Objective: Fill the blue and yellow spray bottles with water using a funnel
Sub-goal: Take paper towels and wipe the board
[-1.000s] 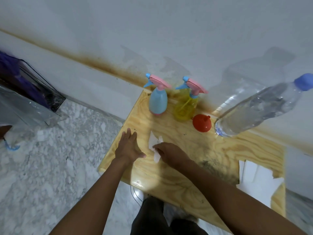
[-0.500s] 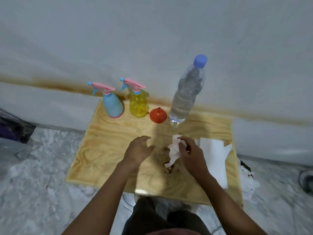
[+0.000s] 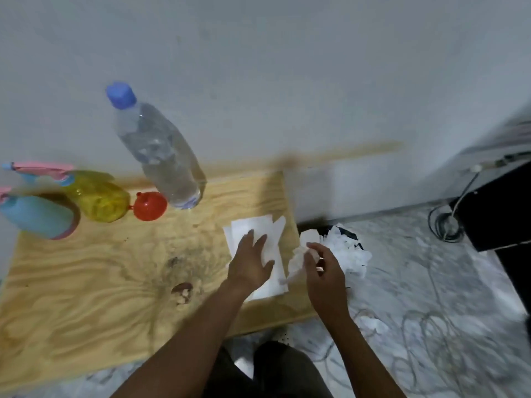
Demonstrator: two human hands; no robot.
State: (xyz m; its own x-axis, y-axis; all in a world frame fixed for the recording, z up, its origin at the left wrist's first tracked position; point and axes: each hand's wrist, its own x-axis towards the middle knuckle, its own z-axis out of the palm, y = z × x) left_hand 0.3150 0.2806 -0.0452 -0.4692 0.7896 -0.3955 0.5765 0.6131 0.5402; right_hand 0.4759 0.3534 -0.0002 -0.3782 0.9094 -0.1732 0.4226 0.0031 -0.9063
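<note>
Our right hand [image 3: 324, 271] pinches a crumpled tissue [image 3: 297, 258] past the table's [image 3: 86, 282] right edge; our left hand [image 3: 250, 261] lies open over the paper [image 3: 258, 225]. Funnel [image 3: 150, 206], yellow bottle [image 3: 99, 201] and blue bottle [image 3: 37, 216] stand far left, well apart from both hands and nearer the left one.

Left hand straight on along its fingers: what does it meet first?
Probably the white paper sheets under the left hand, then bare wooden board up to the wall; its height is unclear.
</note>
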